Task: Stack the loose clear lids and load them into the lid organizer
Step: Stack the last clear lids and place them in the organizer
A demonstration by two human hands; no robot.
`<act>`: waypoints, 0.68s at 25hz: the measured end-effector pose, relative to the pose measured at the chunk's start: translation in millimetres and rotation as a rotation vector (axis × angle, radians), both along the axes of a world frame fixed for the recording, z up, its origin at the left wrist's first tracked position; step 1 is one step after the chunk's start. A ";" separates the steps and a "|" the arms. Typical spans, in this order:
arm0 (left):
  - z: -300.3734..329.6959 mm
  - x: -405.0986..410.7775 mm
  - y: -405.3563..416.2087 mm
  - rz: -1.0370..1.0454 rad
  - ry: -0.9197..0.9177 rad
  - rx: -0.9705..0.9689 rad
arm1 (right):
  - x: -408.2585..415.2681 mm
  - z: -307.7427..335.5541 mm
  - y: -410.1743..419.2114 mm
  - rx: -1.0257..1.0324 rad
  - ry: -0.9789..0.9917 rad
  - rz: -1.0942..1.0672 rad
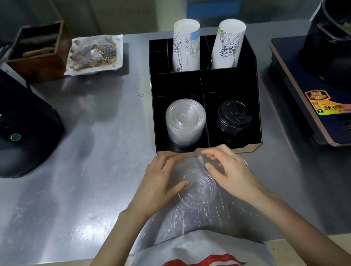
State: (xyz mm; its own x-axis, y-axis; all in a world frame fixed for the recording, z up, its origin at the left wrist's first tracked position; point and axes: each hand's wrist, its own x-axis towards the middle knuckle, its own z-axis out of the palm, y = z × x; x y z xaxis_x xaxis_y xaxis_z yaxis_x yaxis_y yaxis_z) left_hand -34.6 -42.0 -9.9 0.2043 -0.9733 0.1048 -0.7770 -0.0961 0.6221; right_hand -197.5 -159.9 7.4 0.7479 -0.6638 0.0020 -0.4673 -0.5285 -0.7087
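A loose clear lid [197, 189] lies flat on the steel counter just in front of the black lid organizer [258, 105]. My left hand [160, 182] rests at its left edge, thumb touching the rim, fingers spread. My right hand [229, 170] hovers at its right side with fingers curled and apart; whether it holds another thin clear lid I cannot tell. A stack of clear lids [185, 121] leans in the organizer's front left slot. Black lids [233, 117] fill the front right slot. More clear plastic [177, 223] lies near my body.
Two sleeves of paper cups [186, 46] stand in the organizer's back slots. A black machine [12, 124] sits at the left, an induction cooker [326, 108] with a black pot at the right. A wooden box [38, 53] and a wrapped food tray [95, 54] are at the back left.
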 end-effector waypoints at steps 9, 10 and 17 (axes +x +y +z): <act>-24.5 -16.2 15.0 -0.007 -0.084 0.199 | -20.2 -23.3 22.2 0.015 0.284 0.124; -25.4 -17.3 16.1 -0.005 -0.090 0.213 | -20.3 -25.3 24.3 0.011 0.297 0.101; -28.5 -22.6 16.6 0.026 -0.118 0.255 | -15.7 -32.1 28.3 -0.025 0.359 -0.045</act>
